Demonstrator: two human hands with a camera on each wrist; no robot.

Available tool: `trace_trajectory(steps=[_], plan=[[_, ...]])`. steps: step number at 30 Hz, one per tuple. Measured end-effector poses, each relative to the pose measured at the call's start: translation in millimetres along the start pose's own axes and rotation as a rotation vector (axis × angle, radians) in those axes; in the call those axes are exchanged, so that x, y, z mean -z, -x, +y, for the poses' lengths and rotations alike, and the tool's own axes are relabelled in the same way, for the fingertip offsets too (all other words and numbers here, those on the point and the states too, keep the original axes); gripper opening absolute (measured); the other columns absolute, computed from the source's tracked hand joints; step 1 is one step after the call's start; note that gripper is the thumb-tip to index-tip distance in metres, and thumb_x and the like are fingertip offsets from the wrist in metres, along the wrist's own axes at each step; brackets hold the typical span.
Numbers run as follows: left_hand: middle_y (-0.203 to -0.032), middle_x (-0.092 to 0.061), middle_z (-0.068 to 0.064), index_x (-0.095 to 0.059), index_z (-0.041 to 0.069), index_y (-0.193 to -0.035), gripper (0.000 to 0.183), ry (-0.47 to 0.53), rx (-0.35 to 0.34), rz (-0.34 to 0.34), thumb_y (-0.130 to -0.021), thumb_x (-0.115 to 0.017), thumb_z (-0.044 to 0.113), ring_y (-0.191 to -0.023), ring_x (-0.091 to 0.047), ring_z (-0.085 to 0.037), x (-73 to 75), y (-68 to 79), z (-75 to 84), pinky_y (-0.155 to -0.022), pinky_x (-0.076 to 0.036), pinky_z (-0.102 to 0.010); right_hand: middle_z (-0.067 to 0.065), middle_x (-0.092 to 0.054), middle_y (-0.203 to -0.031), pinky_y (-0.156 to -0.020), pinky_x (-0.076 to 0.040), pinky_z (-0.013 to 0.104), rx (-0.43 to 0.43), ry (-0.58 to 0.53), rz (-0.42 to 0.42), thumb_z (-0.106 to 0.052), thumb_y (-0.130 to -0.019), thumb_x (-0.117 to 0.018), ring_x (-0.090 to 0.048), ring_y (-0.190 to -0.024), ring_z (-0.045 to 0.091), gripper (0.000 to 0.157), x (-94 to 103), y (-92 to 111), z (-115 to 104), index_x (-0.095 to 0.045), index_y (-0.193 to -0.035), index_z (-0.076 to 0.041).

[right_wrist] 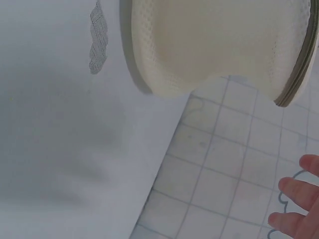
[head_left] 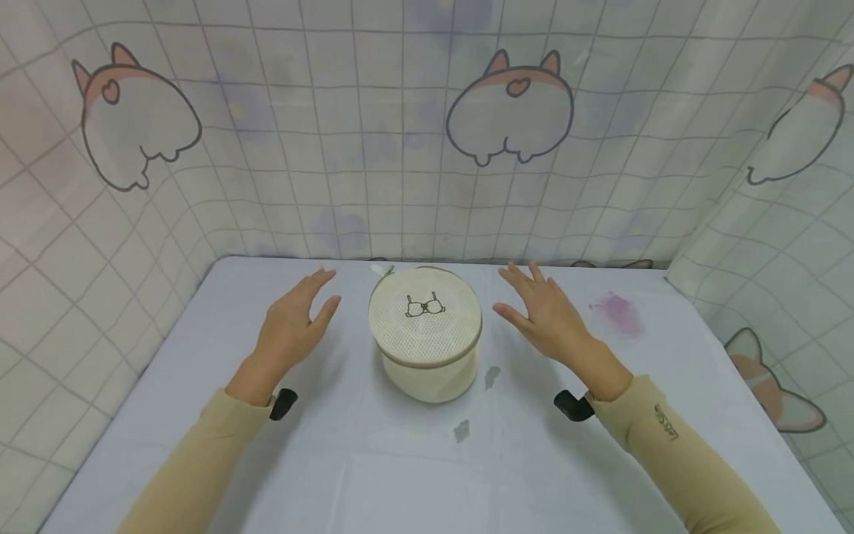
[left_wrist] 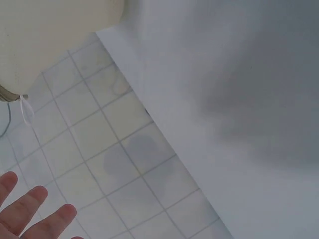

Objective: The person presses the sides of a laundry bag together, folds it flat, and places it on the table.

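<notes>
A round cream bra wash bag (head_left: 424,315) stands upright on the table, with a bra drawing on its mesh top and a zip around the rim. To its left, apart from it, my left hand (head_left: 291,322) hovers with the fingers extended and holds nothing. My right hand (head_left: 547,315) is held on the other side, fingers spread, also touching nothing. In the right wrist view the bag's mesh side (right_wrist: 209,45) and zip edge (right_wrist: 299,59) show close up. A white loop (left_wrist: 27,110) hangs from the bag's edge in the left wrist view.
The table is covered with a white cloth (head_left: 400,475) that has two grey patches (head_left: 462,431) near the bag and a pink stain (head_left: 619,313) at the right. Behind and beside it hangs a checked curtain (head_left: 347,148) with cartoon animals.
</notes>
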State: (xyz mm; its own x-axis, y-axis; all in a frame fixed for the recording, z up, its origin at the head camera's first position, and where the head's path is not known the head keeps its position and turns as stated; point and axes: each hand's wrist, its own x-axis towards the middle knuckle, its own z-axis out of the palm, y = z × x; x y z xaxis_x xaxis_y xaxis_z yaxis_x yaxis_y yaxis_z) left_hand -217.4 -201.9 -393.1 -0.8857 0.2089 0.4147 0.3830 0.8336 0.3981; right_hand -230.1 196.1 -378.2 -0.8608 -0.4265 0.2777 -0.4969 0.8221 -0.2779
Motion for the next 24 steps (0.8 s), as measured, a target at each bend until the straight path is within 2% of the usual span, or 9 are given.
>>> trace_trajectory(steps=[3, 6, 12, 16, 20, 24], plan=[[-0.139, -0.045, -0.008, -0.042, 0.017, -0.141, 0.051, 0.042, 0.021, -0.002, -0.097, -0.042, 0.044, -0.123, -0.045, -0.031, 1.4, 0.8, 2.2, -0.098, -0.037, -0.048, 0.007, -0.032, -0.147, -0.106, -0.019, 0.056, -0.004, -0.019, -0.002, -0.055, -0.093, -0.043, -0.016, -0.137, 0.034, 0.067, 0.5, 1.5, -3.2, -0.031, -0.146, -0.015], [-0.137, -0.047, -0.009, -0.042, 0.019, -0.141, 0.051, 0.074, 0.047, -0.015, -0.097, -0.041, 0.045, -0.117, -0.05, -0.031, 2.7, 0.9, 4.9, -0.096, -0.038, -0.048, 0.006, -0.034, -0.146, -0.104, -0.023, 0.055, -0.006, -0.038, 0.0, -0.054, -0.093, -0.043, -0.02, -0.137, 0.032, 0.066, 1.7, 2.8, -7.2, -0.031, -0.146, -0.017], [-0.131, -0.052, -0.013, -0.041, 0.017, -0.141, 0.052, 0.165, 0.058, -0.047, -0.097, -0.043, 0.044, -0.109, -0.054, -0.032, 1.8, -2.3, 9.2, -0.085, -0.044, -0.05, 0.017, -0.034, -0.145, -0.102, -0.028, 0.055, -0.013, -0.096, -0.008, -0.053, -0.094, -0.041, -0.03, -0.132, 0.036, 0.062, 2.4, 4.4, -14.8, -0.034, -0.145, -0.019], [-0.129, -0.055, -0.009, -0.041, 0.019, -0.14, 0.051, 0.203, 0.068, -0.055, -0.097, -0.042, 0.045, -0.107, -0.056, -0.03, 1.4, -4.3, 11.1, -0.079, -0.046, -0.049, 0.01, -0.039, -0.143, -0.103, -0.03, 0.048, -0.005, -0.15, -0.01, -0.052, -0.095, -0.04, -0.035, -0.131, 0.03, 0.059, 1.7, 3.4, -19.4, -0.036, -0.144, -0.018], [-0.124, -0.058, -0.006, -0.041, 0.021, -0.14, 0.05, 0.293, 0.095, -0.076, -0.096, -0.043, 0.046, -0.111, -0.055, -0.027, 0.3, -5.8, 11.9, -0.084, -0.045, -0.048, 0.004, -0.047, -0.137, -0.101, -0.035, 0.044, -0.007, -0.23, -0.006, -0.051, -0.096, -0.04, -0.042, -0.126, 0.023, 0.057, 0.3, -0.1, -21.7, -0.037, -0.143, -0.018], [-0.121, -0.06, -0.007, -0.041, 0.024, -0.14, 0.052, 0.396, 0.165, -0.121, -0.095, -0.044, 0.05, -0.11, -0.055, -0.027, -0.7, -7.0, 13.5, -0.088, -0.044, -0.05, 0.005, -0.053, -0.131, -0.091, -0.043, 0.044, -0.045, -0.348, -0.018, -0.05, -0.095, -0.043, -0.052, -0.115, 0.023, 0.055, -1.0, -3.6, -23.2, -0.038, -0.142, -0.02]])
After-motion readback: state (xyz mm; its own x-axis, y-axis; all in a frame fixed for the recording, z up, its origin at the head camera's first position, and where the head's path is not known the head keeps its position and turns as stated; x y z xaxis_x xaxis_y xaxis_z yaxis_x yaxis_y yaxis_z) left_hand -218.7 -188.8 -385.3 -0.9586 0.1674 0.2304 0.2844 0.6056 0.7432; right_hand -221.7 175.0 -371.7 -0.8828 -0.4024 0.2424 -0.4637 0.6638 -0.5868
